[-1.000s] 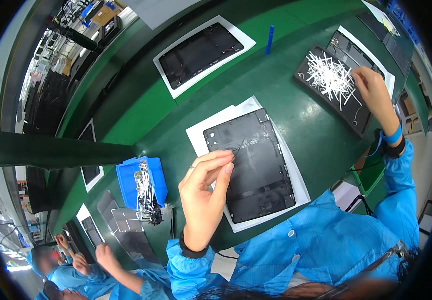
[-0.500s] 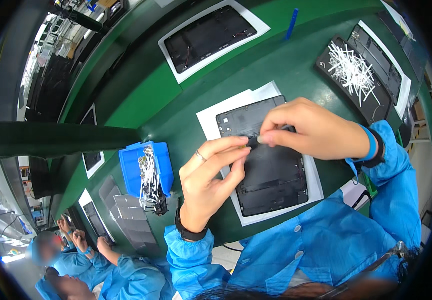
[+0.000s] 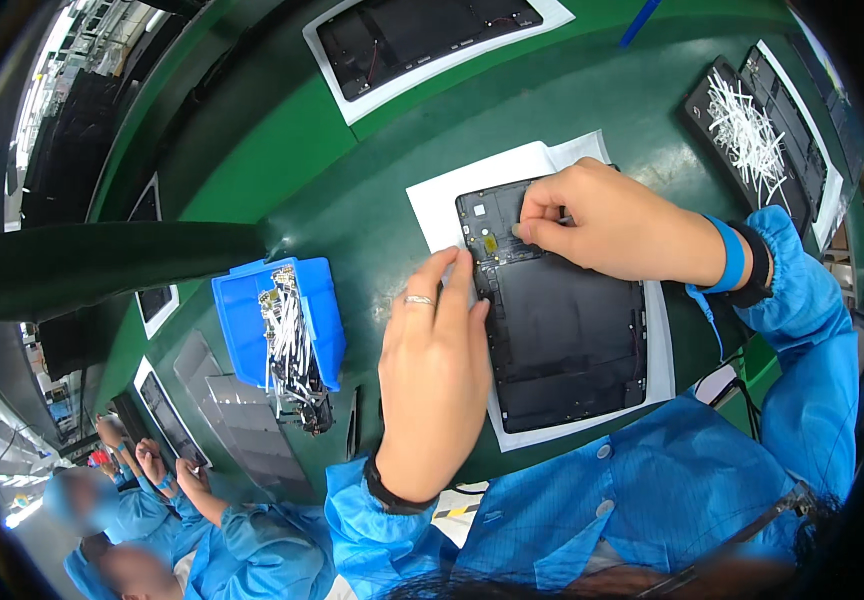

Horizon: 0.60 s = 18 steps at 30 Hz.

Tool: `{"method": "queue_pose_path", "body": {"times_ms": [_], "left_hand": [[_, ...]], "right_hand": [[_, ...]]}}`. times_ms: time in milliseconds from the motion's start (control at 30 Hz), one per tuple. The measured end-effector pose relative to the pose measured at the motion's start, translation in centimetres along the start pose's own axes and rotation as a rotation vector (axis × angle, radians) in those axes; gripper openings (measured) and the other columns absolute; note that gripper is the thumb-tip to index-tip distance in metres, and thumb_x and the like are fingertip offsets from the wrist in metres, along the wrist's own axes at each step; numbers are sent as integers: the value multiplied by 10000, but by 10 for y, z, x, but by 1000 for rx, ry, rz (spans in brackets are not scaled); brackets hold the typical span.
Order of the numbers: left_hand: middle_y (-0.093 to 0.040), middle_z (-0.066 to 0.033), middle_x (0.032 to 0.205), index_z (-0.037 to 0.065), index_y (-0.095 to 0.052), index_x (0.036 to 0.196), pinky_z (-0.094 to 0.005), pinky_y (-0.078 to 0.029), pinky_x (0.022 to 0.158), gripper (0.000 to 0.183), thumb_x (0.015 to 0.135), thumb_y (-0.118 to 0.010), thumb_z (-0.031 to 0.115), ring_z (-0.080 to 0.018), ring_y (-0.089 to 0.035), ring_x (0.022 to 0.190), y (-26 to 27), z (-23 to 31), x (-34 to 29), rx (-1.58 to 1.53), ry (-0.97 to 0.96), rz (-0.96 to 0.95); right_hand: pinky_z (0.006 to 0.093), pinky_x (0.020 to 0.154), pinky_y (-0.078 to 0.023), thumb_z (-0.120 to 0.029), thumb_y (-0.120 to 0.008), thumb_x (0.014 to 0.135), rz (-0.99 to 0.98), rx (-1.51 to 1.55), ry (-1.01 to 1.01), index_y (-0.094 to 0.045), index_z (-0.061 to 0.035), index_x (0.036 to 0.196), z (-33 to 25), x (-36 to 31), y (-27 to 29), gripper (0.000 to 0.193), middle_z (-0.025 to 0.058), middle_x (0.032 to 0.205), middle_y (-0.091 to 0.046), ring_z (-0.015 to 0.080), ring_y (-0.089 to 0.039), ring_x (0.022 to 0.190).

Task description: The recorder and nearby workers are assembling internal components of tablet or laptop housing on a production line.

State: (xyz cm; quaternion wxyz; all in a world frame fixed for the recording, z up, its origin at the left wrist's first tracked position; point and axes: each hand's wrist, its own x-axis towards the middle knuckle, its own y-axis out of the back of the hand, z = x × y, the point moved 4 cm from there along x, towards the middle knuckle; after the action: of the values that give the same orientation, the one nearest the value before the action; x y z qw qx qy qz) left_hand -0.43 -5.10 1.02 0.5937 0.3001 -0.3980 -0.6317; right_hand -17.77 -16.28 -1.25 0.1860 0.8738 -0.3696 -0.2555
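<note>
A black tablet back housing (image 3: 567, 345) lies on white paper (image 3: 432, 205) in front of me. My left hand (image 3: 437, 370) rests along the housing's left edge, its fingers stretched out and its fingertips near the upper left side. My right hand (image 3: 602, 215) is over the housing's upper part, with thumb and forefinger pinched together against its surface. Whatever lies between those fingertips is hidden. Between the two hands, a small yellow piece (image 3: 490, 243) sits on the housing, below a small white square.
Left of my hand stands a blue bin (image 3: 237, 325) of small parts with white strips, near black tweezers (image 3: 353, 420). White strips (image 3: 747, 125) are piled on a black tray at the right. Another housing (image 3: 422, 45) lies at the back. Co-workers in blue sit at the lower left.
My left hand has left its pinch over the housing and straightened along the left edge. The yellow piece, earlier mostly covered by fingers, now shows. The right hand stays pinched, slightly higher on the housing.
</note>
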Motion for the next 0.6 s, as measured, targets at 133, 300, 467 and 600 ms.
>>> {"method": "queue_pose_path", "body": {"times_ms": [133, 300, 467, 600], "left_hand": [[-606, -172, 1383, -44, -621, 1343, -438, -529, 950, 460, 899, -720, 27, -378, -637, 1136, -6, 15, -10, 93, -71, -56], [-581, -165, 1444, -49, -605, 1367, -445, -520, 961, 531, 863, -743, 43, -362, -628, 1143, -19, 23, -9, 154, -130, -66], [-549, -186, 1506, -87, -577, 1405, -392, -515, 918, 580, 842, -666, 19, -297, -625, 1072, -29, 16, -9, 235, -168, -66], [-559, -183, 1514, -78, -583, 1413, -353, -506, 839, 619, 801, -642, -6, -251, -619, 967, -27, 15, -8, 249, -174, -126]], "right_hand": [[428, 671, -545, -163, -671, 923, 67, -131, 68, -744, 11, 880, -1, -3, -3, 193, 199, 741, -713, 352, -690, 674], [441, 693, -559, -164, -671, 915, 60, -157, 44, -745, 6, 868, -3, -3, -5, 192, 208, 743, -710, 376, -700, 702], [438, 686, -562, -162, -670, 915, 99, -184, 93, -737, 13, 850, 2, -5, -8, 198, 213, 738, -705, 383, -699, 704], [408, 657, -551, -153, -690, 918, 72, -139, 90, -739, 27, 857, -3, -13, 3, 196, 203, 718, -697, 350, -685, 662]]}}
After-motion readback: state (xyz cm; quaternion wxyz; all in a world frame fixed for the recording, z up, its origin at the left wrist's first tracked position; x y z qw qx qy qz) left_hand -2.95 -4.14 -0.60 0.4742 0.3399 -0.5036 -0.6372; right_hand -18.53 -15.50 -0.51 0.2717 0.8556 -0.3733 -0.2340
